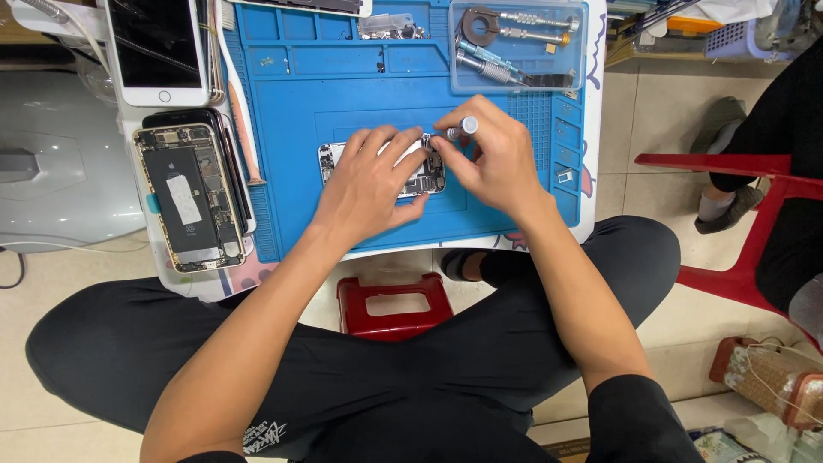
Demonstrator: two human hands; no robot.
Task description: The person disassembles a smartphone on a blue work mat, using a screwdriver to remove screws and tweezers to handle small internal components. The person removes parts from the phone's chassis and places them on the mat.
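On my feed, the right hand (497,159) pinches a silver screwdriver (461,129) over the opened phone (426,177), which lies mid-way on the blue work mat (360,94); the left hand (370,180) presses flat on that phone, fingers spread. A clear tool tray (518,47) sits on the mat's far right corner; another opened phone (189,197) lies left of the mat.

A white phone (159,47) with a dark, blank screen lies far left of the left hand (369,184). A clear plastic case (517,47) sits just beyond the right hand (493,159).
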